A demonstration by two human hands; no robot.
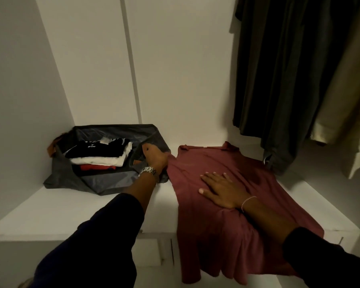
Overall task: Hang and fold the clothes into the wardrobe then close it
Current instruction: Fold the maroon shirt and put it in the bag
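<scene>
A dusty-red collared shirt (pixel 220 167) lies spread on the white wardrobe shelf (pixel 92 210), its lower part hanging over the front edge. My right hand (pixel 220 189) presses flat on the middle of the shirt, fingers straight. My left hand (pixel 155 157), with a metal watch on the wrist, grips the shirt's left sleeve at the edge of the grey bag; its fingers are curled round the cloth.
An open grey fabric bag (pixel 104 179) sits at the shelf's back left with folded black, white and red clothes (pixel 100 153) in it. Dark and beige garments (pixel 289 80) hang at the right. White wardrobe walls close in the back and left.
</scene>
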